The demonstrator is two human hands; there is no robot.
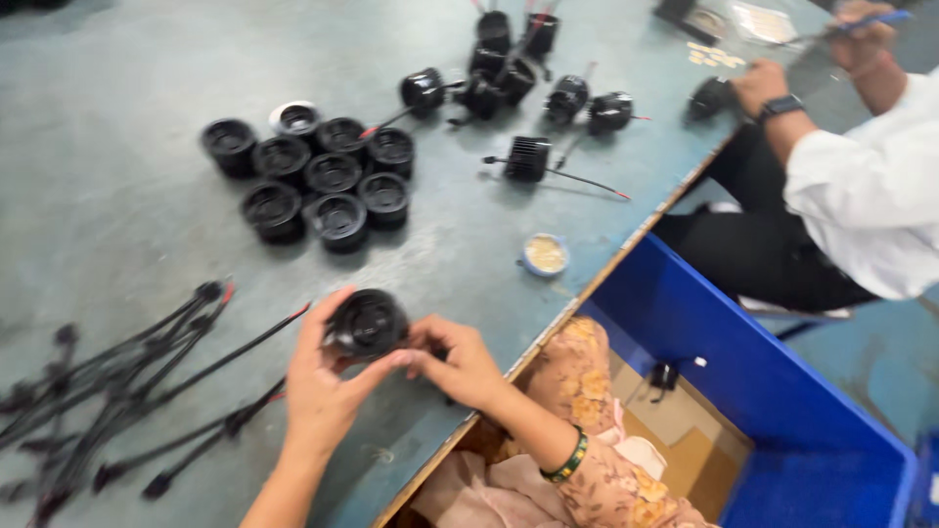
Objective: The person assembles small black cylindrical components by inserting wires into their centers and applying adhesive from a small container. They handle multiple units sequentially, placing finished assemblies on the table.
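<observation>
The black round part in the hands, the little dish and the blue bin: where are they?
Black round part [367,323], head view, its front face.
Little dish [545,254], head view, its middle.
Blue bin [743,362], head view, inner wall.

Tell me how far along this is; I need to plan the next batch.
Looks done: about nine black housings with red-tipped leads lie at the far side of the table. In hand: the left hand and right hand grip one round black housing. Left: nine empty housings clustered mid-table and a bundle of loose black cables beside the left hand.
</observation>
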